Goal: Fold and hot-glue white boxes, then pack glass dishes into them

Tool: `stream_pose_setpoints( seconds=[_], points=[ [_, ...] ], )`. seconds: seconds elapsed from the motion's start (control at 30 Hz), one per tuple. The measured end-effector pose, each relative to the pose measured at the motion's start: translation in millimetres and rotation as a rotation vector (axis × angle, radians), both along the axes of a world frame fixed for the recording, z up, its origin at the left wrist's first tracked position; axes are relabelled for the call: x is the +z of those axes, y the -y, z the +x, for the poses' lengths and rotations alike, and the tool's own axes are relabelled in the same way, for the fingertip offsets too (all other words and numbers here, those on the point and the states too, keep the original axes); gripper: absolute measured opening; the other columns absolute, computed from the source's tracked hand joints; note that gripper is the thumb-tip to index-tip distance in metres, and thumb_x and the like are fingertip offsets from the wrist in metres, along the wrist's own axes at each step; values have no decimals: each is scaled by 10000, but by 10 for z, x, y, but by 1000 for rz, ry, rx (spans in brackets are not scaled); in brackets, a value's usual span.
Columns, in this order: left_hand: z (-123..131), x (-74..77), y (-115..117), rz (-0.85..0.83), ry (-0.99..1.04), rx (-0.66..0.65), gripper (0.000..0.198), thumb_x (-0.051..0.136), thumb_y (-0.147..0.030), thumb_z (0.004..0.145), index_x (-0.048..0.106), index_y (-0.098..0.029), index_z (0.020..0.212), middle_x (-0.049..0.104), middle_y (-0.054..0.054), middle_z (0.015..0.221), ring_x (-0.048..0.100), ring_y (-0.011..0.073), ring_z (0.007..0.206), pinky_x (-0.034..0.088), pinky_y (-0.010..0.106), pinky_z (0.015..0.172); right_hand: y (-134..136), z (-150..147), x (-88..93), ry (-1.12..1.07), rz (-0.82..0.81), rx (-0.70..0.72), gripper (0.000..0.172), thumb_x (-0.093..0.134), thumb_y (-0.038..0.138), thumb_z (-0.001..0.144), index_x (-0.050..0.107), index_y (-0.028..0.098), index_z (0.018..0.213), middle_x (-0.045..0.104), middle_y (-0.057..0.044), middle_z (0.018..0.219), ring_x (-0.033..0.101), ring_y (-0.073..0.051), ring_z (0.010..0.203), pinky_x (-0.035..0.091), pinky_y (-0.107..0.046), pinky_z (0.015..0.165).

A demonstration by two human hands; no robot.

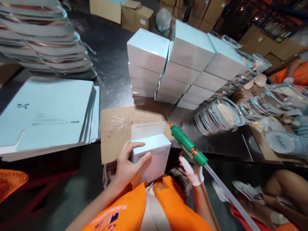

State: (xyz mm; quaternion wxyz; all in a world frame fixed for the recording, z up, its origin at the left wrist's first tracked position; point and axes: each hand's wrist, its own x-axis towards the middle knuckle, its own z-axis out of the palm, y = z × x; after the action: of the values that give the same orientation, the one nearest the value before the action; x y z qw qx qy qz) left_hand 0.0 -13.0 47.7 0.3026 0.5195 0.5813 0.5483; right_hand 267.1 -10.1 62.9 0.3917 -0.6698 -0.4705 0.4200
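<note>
My left hand [127,165] grips a small white box [154,154] with its flap standing open, held over the near edge of a brown cardboard sheet [113,131]. My right hand [192,171], in a white glove, is closed round a green glue gun [186,144] with an orange band. A clear glue stick trails back from the gun. The gun's orange tip points toward the box's open flap, a short way to its right.
Stacked white boxes [183,61] stand behind the cardboard. A pile of flat box blanks [48,112] lies at left. Clear plastic lids [45,41] are piled at top left. Rows of clear round containers [221,115] lie at right. Another person's legs [276,189] show at lower right.
</note>
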Motion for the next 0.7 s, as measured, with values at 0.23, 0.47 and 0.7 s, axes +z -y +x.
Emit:
stream_pose_setpoints(
  seconds=[0.23,0.47,0.7],
  points=[
    [-115,81,1,-6,53,92,315,842,-460,791,747,-225,977,696,35,971,681,211,907,540,291,757,-732,-296,-101,-174,-205,64,601,633,672,816,801,142,1042,639,-4,543,550,-150,446,441,-261,436],
    [-181,74,-9,-69,161,70,361,838,-473,773,723,-210,991,709,38,955,678,199,822,542,282,691,-1116,-159,-167,54,-289,88,564,553,674,921,650,186,657,684,-88,598,728,-243,658,557,-306,611],
    [-124,71,-88,-49,149,-45,368,845,-521,765,734,-225,952,712,54,970,689,223,892,563,306,764,-938,-262,290,-3,-10,110,397,810,547,788,788,216,1007,811,-70,997,751,-256,1007,596,-357,898]
  ],
)
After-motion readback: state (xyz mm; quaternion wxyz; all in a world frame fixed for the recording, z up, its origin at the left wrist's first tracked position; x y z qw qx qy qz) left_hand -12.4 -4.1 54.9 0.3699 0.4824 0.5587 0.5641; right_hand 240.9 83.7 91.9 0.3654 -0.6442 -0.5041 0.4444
